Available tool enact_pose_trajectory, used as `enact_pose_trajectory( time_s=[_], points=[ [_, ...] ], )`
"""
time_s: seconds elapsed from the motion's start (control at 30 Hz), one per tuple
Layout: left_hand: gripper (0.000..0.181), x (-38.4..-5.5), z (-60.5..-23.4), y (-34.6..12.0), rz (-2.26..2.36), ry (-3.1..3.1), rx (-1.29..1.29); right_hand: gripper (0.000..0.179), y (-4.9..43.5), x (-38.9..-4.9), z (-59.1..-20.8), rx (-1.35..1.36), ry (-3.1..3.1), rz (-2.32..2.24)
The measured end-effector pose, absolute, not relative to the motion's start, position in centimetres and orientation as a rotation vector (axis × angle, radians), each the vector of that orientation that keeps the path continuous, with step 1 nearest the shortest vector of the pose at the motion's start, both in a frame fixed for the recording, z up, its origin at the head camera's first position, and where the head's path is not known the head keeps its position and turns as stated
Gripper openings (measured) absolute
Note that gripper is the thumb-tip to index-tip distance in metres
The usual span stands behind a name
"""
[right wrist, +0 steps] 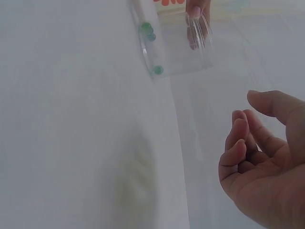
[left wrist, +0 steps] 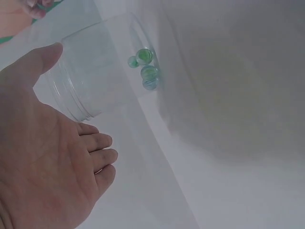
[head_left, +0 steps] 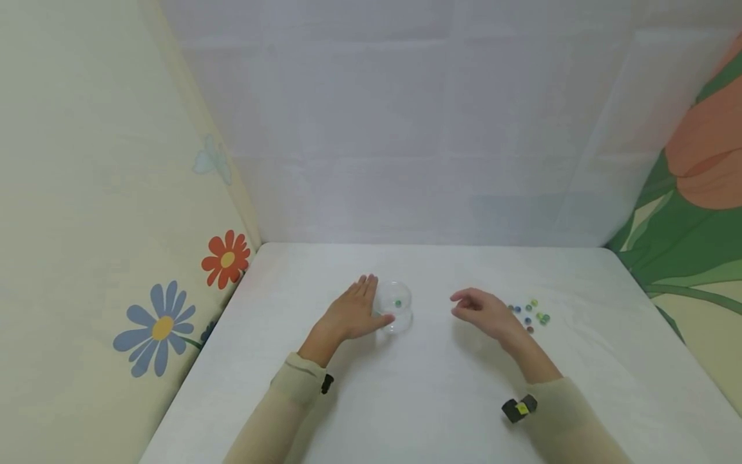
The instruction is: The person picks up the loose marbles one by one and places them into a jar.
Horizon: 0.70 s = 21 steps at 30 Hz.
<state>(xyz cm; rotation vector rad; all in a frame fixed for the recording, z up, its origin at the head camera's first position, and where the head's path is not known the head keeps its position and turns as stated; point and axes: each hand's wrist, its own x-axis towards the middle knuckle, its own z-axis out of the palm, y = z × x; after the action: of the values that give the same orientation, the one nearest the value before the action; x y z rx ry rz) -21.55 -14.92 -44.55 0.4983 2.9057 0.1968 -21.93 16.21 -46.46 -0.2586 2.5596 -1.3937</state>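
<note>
A clear, wide-mouthed jar (head_left: 401, 321) stands upright on the white table, with several green and bluish marbles (left wrist: 144, 57) at its bottom. My left hand (head_left: 352, 314) rests against its left side with straight fingers, the thumb by the rim on the near side. To the right, apart from the jar, my right hand (head_left: 488, 317) hovers over the table. Its fingers bend loosely, and the right wrist view shows nothing between thumb and fingertips. Several loose marbles (head_left: 528, 320), green, blue, yellowish and reddish-brown, lie scattered just right of that hand.
The white-covered table (head_left: 440, 412) meets a pale cloth backdrop (head_left: 377, 129) at the back. A flower-printed panel (head_left: 87, 225) borders the left side, and a tulip-patterned one (head_left: 695, 258) the right.
</note>
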Motion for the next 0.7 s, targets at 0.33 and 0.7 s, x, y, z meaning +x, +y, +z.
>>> enact_pose_trajectory(
  time_s=[0.33, 0.7],
  points=[
    [0.100, -21.6, -44.8, -15.0, 0.186, 2.913, 0.498, 0.037, 20.3, -20.9, -47.0, -0.209, 2.618, -1.397],
    [0.101, -21.7, -44.9, -15.0, 0.189, 2.911, 0.496, 0.043, 23.8, -19.7, -47.6, -0.081, 2.662, -1.341]
  ],
)
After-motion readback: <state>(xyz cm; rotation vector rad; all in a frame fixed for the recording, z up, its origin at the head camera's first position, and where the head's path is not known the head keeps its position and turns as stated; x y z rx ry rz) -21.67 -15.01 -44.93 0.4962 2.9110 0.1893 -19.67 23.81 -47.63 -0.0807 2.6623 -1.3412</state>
